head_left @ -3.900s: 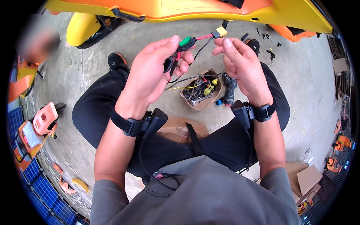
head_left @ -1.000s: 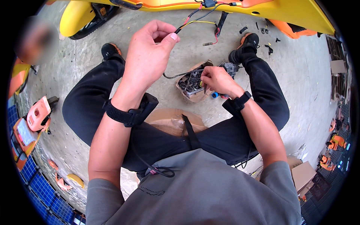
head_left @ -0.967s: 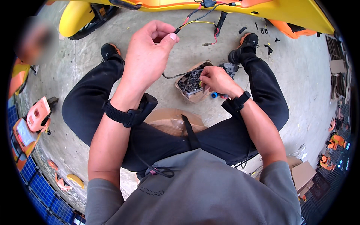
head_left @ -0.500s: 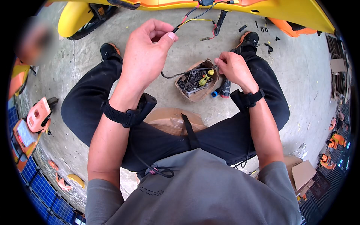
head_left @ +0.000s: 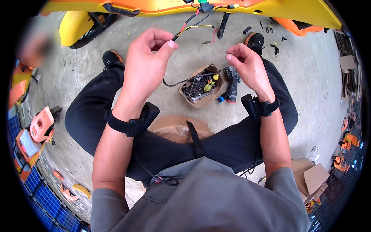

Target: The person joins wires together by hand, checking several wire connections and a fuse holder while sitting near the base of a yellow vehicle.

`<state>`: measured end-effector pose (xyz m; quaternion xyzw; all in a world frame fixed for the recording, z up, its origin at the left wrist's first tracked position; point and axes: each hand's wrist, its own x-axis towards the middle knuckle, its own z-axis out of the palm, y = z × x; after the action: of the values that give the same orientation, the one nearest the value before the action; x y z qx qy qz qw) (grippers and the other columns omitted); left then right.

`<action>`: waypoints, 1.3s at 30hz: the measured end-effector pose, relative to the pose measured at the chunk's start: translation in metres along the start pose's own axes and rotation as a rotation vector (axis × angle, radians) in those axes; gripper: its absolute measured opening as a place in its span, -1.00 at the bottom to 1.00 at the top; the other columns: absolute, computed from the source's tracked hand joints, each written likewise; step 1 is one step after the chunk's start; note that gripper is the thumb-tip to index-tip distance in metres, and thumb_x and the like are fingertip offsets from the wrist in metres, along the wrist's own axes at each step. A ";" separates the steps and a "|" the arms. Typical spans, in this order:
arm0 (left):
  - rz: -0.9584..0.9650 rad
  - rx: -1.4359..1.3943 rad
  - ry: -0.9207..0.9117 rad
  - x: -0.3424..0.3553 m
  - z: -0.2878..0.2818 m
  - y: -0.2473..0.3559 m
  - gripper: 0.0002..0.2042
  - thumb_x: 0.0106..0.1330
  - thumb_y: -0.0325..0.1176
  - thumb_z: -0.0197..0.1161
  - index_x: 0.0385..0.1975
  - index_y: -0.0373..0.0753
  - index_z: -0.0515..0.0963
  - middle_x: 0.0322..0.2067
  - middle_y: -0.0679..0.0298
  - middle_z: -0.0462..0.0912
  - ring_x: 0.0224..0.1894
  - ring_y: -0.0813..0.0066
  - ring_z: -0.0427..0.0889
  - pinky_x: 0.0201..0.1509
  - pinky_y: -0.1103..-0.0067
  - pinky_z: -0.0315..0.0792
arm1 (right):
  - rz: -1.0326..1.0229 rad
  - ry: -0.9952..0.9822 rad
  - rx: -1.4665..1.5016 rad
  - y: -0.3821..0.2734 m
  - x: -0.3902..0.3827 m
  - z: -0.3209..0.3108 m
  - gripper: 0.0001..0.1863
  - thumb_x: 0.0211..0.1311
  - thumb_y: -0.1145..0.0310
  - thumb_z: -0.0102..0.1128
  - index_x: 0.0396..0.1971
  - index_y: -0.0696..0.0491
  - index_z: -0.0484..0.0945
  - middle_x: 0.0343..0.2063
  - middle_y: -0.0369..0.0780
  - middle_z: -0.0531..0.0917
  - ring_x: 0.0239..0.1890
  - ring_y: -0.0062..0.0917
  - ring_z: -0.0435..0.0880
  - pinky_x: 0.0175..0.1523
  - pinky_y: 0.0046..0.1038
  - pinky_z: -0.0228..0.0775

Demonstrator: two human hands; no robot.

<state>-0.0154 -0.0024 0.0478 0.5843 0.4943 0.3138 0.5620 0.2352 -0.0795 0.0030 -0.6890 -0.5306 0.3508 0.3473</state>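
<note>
My left hand (head_left: 146,65) is closed, thumb and fingertips pinching a wiring harness (head_left: 176,37) where its red, yellow and dark wires branch out toward the vehicle body. From below that hand a black cable (head_left: 171,85) sags and runs across to the right. My right hand (head_left: 249,66) pinches the cable's thin far end between thumb and forefinger, to the right of a carton. That open brown carton (head_left: 203,101) on the floor holds many dark screws (head_left: 193,88) and a yellow-handled tool (head_left: 210,86). Both hands are above the floor, between my spread legs.
A yellow and orange vehicle body (head_left: 162,11) spans the far edge, with a wheel (head_left: 88,34) at its left. A cordless drill (head_left: 232,87) lies beside the carton. Small black parts (head_left: 275,49) are scattered at far right. Another person (head_left: 38,36) is at far left.
My right hand has lifted slightly away and to the right with the cable end, uncovering more of the drill. My left hand has shifted a little nearer and left, still holding the harness.
</note>
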 end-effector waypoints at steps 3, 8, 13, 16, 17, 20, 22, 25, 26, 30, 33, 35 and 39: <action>-0.007 -0.016 0.000 -0.001 0.000 0.000 -0.87 0.35 -0.46 0.17 -0.17 -0.34 0.50 -0.29 0.27 0.64 -0.17 0.61 0.60 -0.05 0.68 0.42 | 0.043 0.034 0.014 -0.008 -0.002 0.003 -0.79 0.29 0.32 0.21 -0.26 0.17 0.55 -0.56 -0.31 0.58 -0.49 -0.69 0.46 -0.34 -0.58 0.35; -0.040 -0.017 -0.005 -0.002 0.002 0.002 -0.88 0.35 -0.47 0.18 -0.19 -0.32 0.50 -0.31 0.29 0.65 -0.22 0.64 0.58 -0.11 0.69 0.41 | 0.102 -0.101 0.271 -0.021 -0.005 0.004 -0.74 0.32 0.28 0.21 -0.16 0.17 0.54 -0.45 -0.35 0.59 -0.44 -0.74 0.47 -0.29 -0.61 0.39; -0.037 -0.056 -0.056 -0.003 0.004 0.003 -0.89 0.35 -0.47 0.19 -0.21 -0.33 0.51 -0.33 0.28 0.66 -0.22 0.63 0.60 -0.08 0.68 0.43 | 0.047 -0.037 0.269 -0.021 -0.004 0.012 -0.64 0.29 0.34 0.24 0.03 0.16 0.49 -0.39 -0.36 0.56 -0.43 -0.75 0.45 -0.28 -0.64 0.40; -0.036 -0.080 -0.083 -0.004 0.006 0.003 -0.90 0.33 -0.49 0.19 -0.22 -0.35 0.51 -0.34 0.27 0.66 -0.24 0.62 0.61 -0.10 0.66 0.45 | 0.040 0.013 0.271 -0.023 -0.004 0.013 -0.62 0.28 0.36 0.24 0.05 0.16 0.47 -0.37 -0.37 0.56 -0.42 -0.76 0.43 -0.29 -0.63 0.40; -0.030 -0.085 -0.082 -0.004 0.008 0.002 -0.90 0.32 -0.50 0.18 -0.23 -0.36 0.51 -0.36 0.26 0.67 -0.26 0.62 0.62 -0.13 0.66 0.46 | 0.050 0.019 0.275 -0.024 -0.004 0.011 -0.61 0.28 0.37 0.24 0.06 0.16 0.47 -0.36 -0.37 0.56 -0.42 -0.76 0.43 -0.29 -0.64 0.40; -0.048 -0.070 -0.124 -0.005 0.009 0.002 -0.90 0.33 -0.50 0.19 -0.22 -0.36 0.51 -0.34 0.27 0.66 -0.23 0.61 0.62 -0.09 0.66 0.46 | 0.043 0.062 0.309 -0.025 -0.003 0.011 -0.59 0.26 0.40 0.25 0.09 0.15 0.46 -0.36 -0.38 0.56 -0.42 -0.77 0.42 -0.30 -0.65 0.39; -0.061 -0.062 -0.148 -0.005 0.009 0.003 -0.89 0.34 -0.49 0.19 -0.20 -0.35 0.51 -0.33 0.27 0.66 -0.21 0.61 0.62 -0.05 0.66 0.46 | 0.024 0.080 0.319 -0.023 -0.002 0.011 -0.58 0.25 0.41 0.26 0.10 0.14 0.46 -0.36 -0.38 0.56 -0.43 -0.78 0.41 -0.30 -0.65 0.38; -0.066 -0.071 -0.159 -0.007 0.011 0.004 -0.89 0.34 -0.50 0.19 -0.19 -0.35 0.51 -0.32 0.27 0.66 -0.21 0.61 0.62 -0.04 0.66 0.46 | 0.002 0.066 0.307 -0.019 -0.002 0.012 -0.58 0.25 0.42 0.26 0.10 0.13 0.47 -0.37 -0.39 0.55 -0.44 -0.79 0.41 -0.31 -0.66 0.37; -0.065 -0.075 -0.163 -0.007 0.011 0.005 -0.89 0.35 -0.50 0.19 -0.19 -0.35 0.51 -0.32 0.28 0.66 -0.21 0.61 0.62 -0.04 0.66 0.46 | -0.003 0.055 0.304 -0.019 -0.002 0.011 -0.58 0.25 0.42 0.26 0.11 0.13 0.47 -0.37 -0.39 0.55 -0.44 -0.79 0.41 -0.31 -0.66 0.37; -0.033 -0.085 -0.160 -0.008 0.014 0.003 -0.90 0.32 -0.53 0.19 -0.24 -0.40 0.51 -0.36 0.26 0.66 -0.26 0.61 0.62 -0.13 0.65 0.48 | -0.036 0.074 0.265 -0.018 -0.001 0.012 -0.61 0.23 0.42 0.27 0.07 0.07 0.52 -0.36 -0.37 0.53 -0.46 -0.76 0.41 -0.31 -0.65 0.38; -0.061 -0.078 -0.218 -0.008 0.013 0.002 -0.89 0.34 -0.51 0.19 -0.19 -0.35 0.51 -0.32 0.29 0.65 -0.21 0.62 0.61 -0.05 0.67 0.46 | -0.046 0.091 0.232 -0.019 -0.001 0.012 -0.63 0.22 0.42 0.28 0.05 0.03 0.56 -0.33 -0.35 0.51 -0.47 -0.74 0.40 -0.31 -0.63 0.39; -0.054 -0.068 -0.239 -0.008 0.013 0.001 -0.89 0.34 -0.51 0.19 -0.19 -0.35 0.51 -0.32 0.29 0.65 -0.22 0.63 0.61 -0.06 0.67 0.45 | -0.059 0.107 0.211 -0.019 -0.001 0.013 -0.65 0.21 0.41 0.29 0.02 0.02 0.58 -0.31 -0.34 0.50 -0.48 -0.73 0.40 -0.30 -0.63 0.39; -0.053 -0.068 -0.252 -0.008 0.013 0.000 -0.89 0.34 -0.51 0.19 -0.19 -0.35 0.51 -0.32 0.29 0.65 -0.22 0.63 0.60 -0.06 0.67 0.45 | -0.088 0.127 0.162 -0.022 -0.002 0.011 -0.73 0.20 0.40 0.31 -0.09 0.05 0.62 -0.30 -0.33 0.51 -0.48 -0.72 0.41 -0.30 -0.62 0.38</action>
<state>-0.0063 -0.0146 0.0467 0.5865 0.4242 0.2393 0.6472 0.2145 -0.0757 0.0164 -0.6556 -0.5073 0.3325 0.4497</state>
